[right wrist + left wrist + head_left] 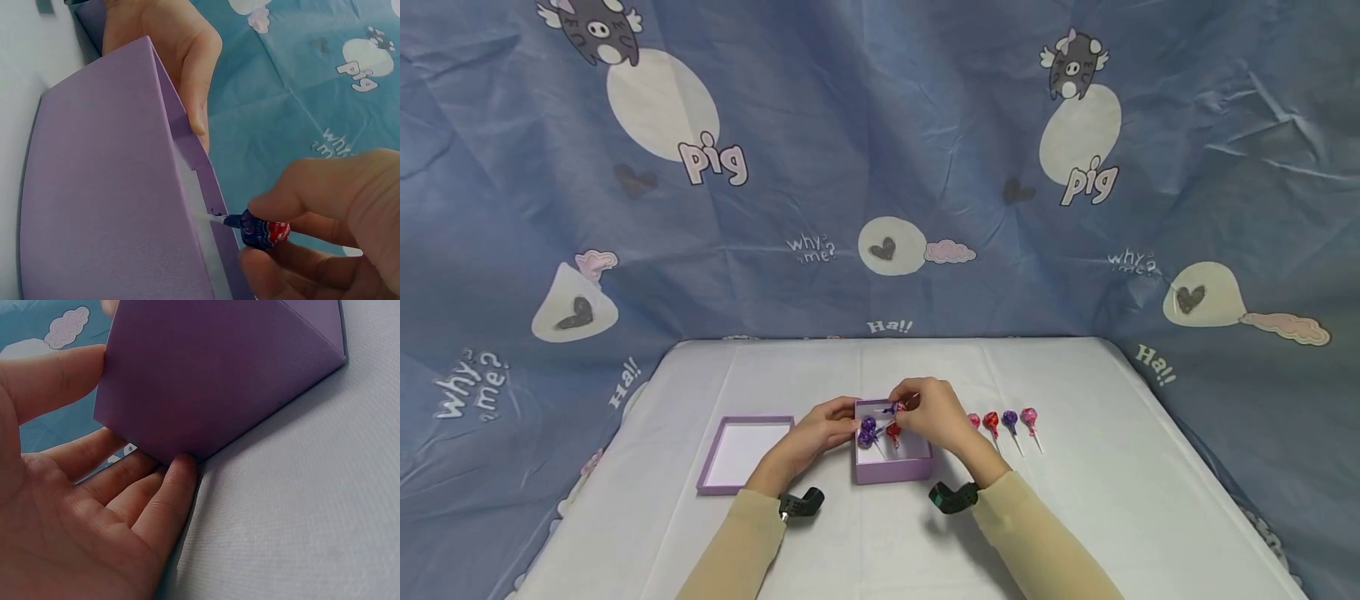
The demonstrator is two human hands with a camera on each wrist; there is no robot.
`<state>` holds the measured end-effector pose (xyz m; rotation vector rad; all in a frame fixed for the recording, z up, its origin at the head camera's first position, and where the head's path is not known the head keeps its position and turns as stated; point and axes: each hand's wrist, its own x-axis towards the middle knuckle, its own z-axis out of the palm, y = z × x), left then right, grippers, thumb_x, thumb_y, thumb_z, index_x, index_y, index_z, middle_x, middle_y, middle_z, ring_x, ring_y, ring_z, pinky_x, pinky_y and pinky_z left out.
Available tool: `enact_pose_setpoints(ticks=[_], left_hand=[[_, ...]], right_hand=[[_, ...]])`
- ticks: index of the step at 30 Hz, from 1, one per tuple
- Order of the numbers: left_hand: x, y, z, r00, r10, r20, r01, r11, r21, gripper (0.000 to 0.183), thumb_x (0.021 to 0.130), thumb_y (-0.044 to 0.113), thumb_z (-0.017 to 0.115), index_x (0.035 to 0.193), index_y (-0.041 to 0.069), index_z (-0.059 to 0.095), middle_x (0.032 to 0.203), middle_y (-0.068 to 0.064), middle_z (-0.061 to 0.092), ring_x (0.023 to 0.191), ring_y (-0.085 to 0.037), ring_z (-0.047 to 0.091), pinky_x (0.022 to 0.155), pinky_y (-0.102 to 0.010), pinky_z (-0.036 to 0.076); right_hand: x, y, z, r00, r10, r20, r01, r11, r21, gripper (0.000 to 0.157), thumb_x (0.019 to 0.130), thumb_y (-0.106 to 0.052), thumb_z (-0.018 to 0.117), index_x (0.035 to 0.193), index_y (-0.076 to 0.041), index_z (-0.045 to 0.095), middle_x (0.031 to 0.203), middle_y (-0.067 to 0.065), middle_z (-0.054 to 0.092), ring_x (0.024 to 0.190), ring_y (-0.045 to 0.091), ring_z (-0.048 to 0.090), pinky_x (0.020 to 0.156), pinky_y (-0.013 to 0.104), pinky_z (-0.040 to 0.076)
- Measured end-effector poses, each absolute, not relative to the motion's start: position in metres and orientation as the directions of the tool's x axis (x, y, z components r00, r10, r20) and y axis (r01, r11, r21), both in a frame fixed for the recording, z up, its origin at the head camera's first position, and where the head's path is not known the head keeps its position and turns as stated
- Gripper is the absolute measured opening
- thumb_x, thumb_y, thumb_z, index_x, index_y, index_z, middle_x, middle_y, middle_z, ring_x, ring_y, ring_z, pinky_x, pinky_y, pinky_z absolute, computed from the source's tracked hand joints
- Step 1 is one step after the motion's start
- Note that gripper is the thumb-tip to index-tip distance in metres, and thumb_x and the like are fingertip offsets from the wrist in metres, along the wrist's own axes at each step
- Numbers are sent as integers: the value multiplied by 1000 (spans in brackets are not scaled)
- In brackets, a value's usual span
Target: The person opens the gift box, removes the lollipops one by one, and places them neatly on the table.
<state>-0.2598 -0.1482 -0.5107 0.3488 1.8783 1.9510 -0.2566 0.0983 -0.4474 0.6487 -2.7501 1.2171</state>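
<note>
A purple box (893, 472) with a pale inside stands on the white table. At its left side my left hand (811, 437) holds the wall, the thumb at the rim and fingers against the outside, as the left wrist view shows. Over the box's far right part, my right hand (934, 414) pinches a lollipop (255, 231) in a blue and red wrapper between thumb and fingers. Its stick points left, over the inside of the box. Purple-wrapped lollipops (867, 433) and a red-wrapped lollipop (892, 432) lie in the box; my right hand hides part of the inside.
A shallow purple lid (707, 481) with a white inside lies left of the box. To the right, several lollipops (1010, 418) in pink, red and purple wrappers lie in a row, partly behind my right wrist. A blue patterned cloth (820, 167) hangs behind the table.
</note>
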Motion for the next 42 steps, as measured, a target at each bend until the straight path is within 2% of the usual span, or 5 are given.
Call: enact_pose_setpoints(ticks=[9,17,30,38,42], left_hand=[[-260,-146,-511,-892,439,-106,-123,-8,992,48,97,9,61,143,-2,48,139,-21,55,123,-27,57,104,-35,49],[-258,-143,-513,-889,444,-109,-129,-15,991,49,98,9,60,143,-4,47,140,-22,53,123,-28,57,105,-37,48],[-260,-145,-515,-884,456,-102,-123,-18,992,53,98,6,59,146,-8,40,143,-28,48,127,-32,53,108,-39,45],[-261,-148,-513,-888,449,-97,-110,-3,994,54,98,6,59,146,-8,40,144,-28,47,127,-32,53,108,-39,45],[-260,-148,-510,-888,447,-104,-112,8,994,55,98,7,59,147,-8,39,145,-28,47,128,-32,53,107,-38,46]], right_hand=[[-257,102,-444,-919,-327,222,-381,586,-715,22,79,-7,76,98,-17,79,85,-9,71,75,7,65,64,28,55],[-255,104,-446,-922,-319,220,-365,525,-769,25,82,-7,75,106,-16,77,98,-2,74,85,12,71,67,29,59],[-253,120,-436,-950,-183,252,-309,443,-842,23,84,-9,78,105,-20,76,94,-5,73,85,13,69,73,33,59],[-250,134,-424,-956,-191,225,-279,342,-897,20,85,-11,78,105,-16,75,96,1,74,86,18,71,77,36,60],[-247,141,-418,-960,-206,191,-252,326,-911,22,85,-11,77,106,-17,75,99,2,74,88,20,72,76,33,59]])
